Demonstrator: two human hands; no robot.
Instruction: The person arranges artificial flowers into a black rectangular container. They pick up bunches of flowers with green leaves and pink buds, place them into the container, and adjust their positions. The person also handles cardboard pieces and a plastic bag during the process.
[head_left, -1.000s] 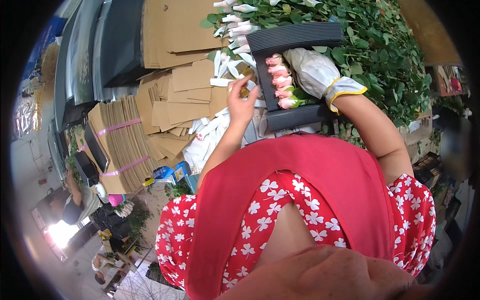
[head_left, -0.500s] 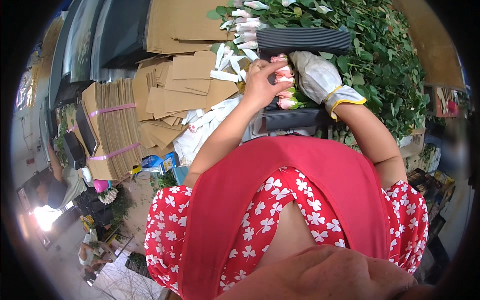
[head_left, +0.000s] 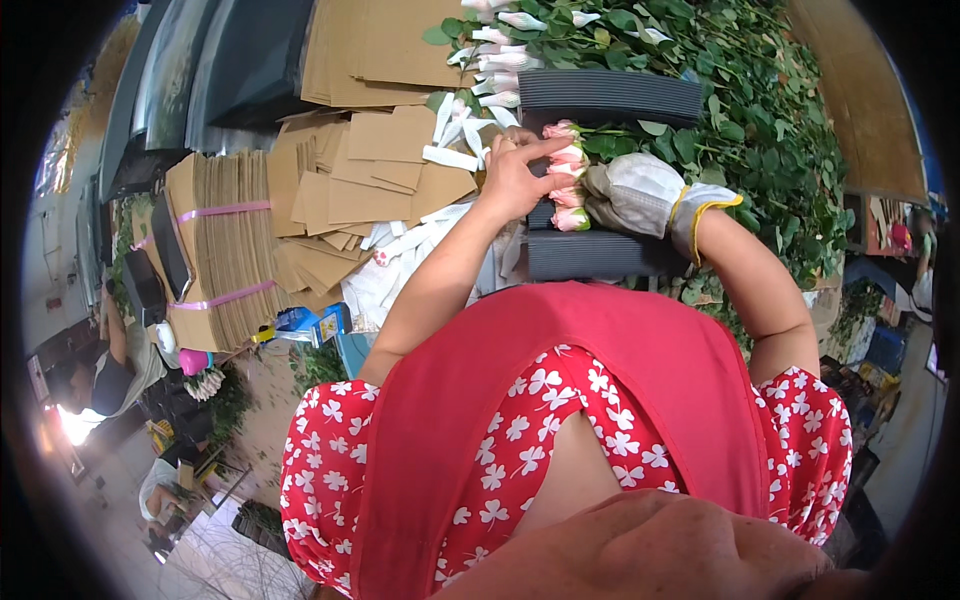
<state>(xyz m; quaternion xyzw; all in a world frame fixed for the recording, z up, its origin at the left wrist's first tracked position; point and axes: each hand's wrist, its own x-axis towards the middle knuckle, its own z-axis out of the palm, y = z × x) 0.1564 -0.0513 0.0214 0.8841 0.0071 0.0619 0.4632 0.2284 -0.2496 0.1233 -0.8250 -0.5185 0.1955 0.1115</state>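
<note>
A row of pink roses point(head_left: 566, 172) lies across a black ribbed holder, its far raised side point(head_left: 610, 97) and near raised side point(head_left: 605, 256) on either end of the row. My bare left hand point(head_left: 515, 178) reaches the blooms from the left, thumb and forefinger apart and touching the heads. On the right of the row, my right hand point(head_left: 635, 195) wears a pale grey work glove with yellow trim. Its fingers are curled round the stem of a rose just under the heads; the stem itself is mostly hidden by the glove.
Leafy stems point(head_left: 760, 150) heap up on the right. Roses in white sleeves point(head_left: 500, 62) lie at the far side. Loose cardboard pieces point(head_left: 375, 165), white sleeves point(head_left: 425, 235) and a strapped cardboard stack point(head_left: 225, 230) fill the left. Another person point(head_left: 125, 365) is at far left.
My gloved right hand has moved down and slightly nearer me, onto the lower part of the row. My left hand stays at the rose heads, shifted only slightly.
</note>
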